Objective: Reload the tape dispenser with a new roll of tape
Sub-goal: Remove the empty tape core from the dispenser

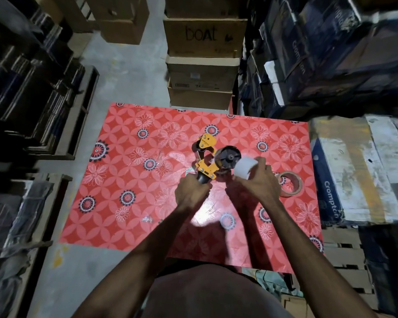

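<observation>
Red flower-patterned surface (129, 171) among stacked cartons. Left hand (190, 191): fingers wrapped round the handle of the yellow tape dispenser (206, 157), its black hub (228, 158) bare. Right hand (259, 177): fingers holding a white roll (245, 167) just beside the hub, not yet seated. Brown tape roll (293, 183) lies at right. Mounting and threading remain.

Dim interior; single overhead source. Bright glare patch on glossy tabletop (124, 221) near centre, arm shadows crossing it. Shelves (21, 88) at left nearly black. Strong wide-angle bending at edges; boxes (331, 42) at upper right smeared by motion blur. Centre moderately sharp.
</observation>
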Demonstrator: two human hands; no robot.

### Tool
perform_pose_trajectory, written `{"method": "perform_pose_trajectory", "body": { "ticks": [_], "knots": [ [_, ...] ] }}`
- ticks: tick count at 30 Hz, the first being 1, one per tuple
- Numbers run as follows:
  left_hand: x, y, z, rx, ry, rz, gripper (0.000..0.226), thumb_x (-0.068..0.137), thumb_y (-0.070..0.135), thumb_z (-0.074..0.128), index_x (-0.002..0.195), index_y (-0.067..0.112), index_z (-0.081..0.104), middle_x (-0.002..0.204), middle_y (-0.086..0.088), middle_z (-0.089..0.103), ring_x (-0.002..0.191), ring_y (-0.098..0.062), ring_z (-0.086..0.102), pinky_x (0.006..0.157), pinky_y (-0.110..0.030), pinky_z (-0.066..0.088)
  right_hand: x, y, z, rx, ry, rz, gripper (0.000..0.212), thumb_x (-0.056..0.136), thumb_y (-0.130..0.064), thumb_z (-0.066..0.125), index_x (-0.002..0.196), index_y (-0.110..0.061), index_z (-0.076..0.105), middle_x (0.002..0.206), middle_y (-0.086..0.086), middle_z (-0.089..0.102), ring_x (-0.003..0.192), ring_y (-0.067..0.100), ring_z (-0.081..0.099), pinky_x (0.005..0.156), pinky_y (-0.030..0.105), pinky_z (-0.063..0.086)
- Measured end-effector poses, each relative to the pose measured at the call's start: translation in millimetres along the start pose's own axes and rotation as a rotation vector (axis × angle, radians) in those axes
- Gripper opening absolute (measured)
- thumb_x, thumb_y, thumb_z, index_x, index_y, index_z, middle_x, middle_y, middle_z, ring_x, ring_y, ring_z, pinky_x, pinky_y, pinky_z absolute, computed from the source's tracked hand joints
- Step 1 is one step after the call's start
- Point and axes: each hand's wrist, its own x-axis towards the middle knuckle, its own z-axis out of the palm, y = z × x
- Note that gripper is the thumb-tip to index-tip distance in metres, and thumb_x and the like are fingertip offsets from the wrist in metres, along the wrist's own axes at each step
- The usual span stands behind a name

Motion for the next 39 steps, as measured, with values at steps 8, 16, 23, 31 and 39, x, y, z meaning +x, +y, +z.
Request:
{"method": "perform_pose_trajectory", "body": {
  "ticks": [8,16,23,31,39],
  "knots": [
    [-20,3,-8,-0.176,-0.091,0.063,0.034,0.089,0.04,0.079,0.102,0.015,0.06,0.071,0.007,0.067,0.043,0.001,0.06,0.042,-0.017,0.044,14,33,26,-0.043,-0.019,0.107,0.094,0.065,-0.05,0.091,0.143,-0.025,0.044,0.132,0.021,0.053,0.123,0.043,0.054,0.091,0.047,0.051],
    [-55,17,-5,-0.428,-0.315,0.253,0.04,0.099,0.033,0.067,0.125,0.013,0.044,0.097,-0.025,0.072,0.061,-0.031,0.076,0.049,-0.049,0.062,18,49,64,-0.349,-0.189,0.009,0.087,0.065,-0.037,0.087,0.138,-0.025,0.04,0.134,0.016,0.051,0.125,0.043,0.049,0.091,0.05,0.052],
    [-65,16,-6,-0.348,-0.095,0.295,0.019,0.098,0.028,0.065,0.109,0.016,0.055,0.081,-0.016,0.075,0.057,-0.029,0.072,0.044,-0.043,0.056,7,42,39,-0.221,-0.093,0.011,0.102,0.07,-0.056,0.087,0.155,-0.025,0.038,0.15,0.014,0.047,0.136,0.043,0.047,0.104,0.058,0.046],
    [-51,8,8,-0.01,0.11,0.25,0.031,0.093,0.043,0.049,0.122,0.032,0.05,0.082,0.01,0.075,0.064,-0.013,0.071,0.057,-0.041,0.061,-37,-14,-56,0.765,-0.064,-0.074,0.041,0.091,-0.038,0.079,0.127,-0.02,0.072,0.115,-0.005,0.072,0.101,0.011,0.069,0.072,0.018,0.056],
    [-61,22,10,-0.021,0.066,0.284,0.022,0.1,0.022,0.058,0.121,0.019,0.053,0.095,0.003,0.071,0.079,-0.02,0.07,0.072,-0.042,0.06,-44,-59,-24,0.349,0.188,-0.47,0.028,0.091,-0.032,0.079,0.114,-0.017,0.081,0.102,0.001,0.082,0.085,0.016,0.074,0.08,0.036,0.061]
  ]
}}
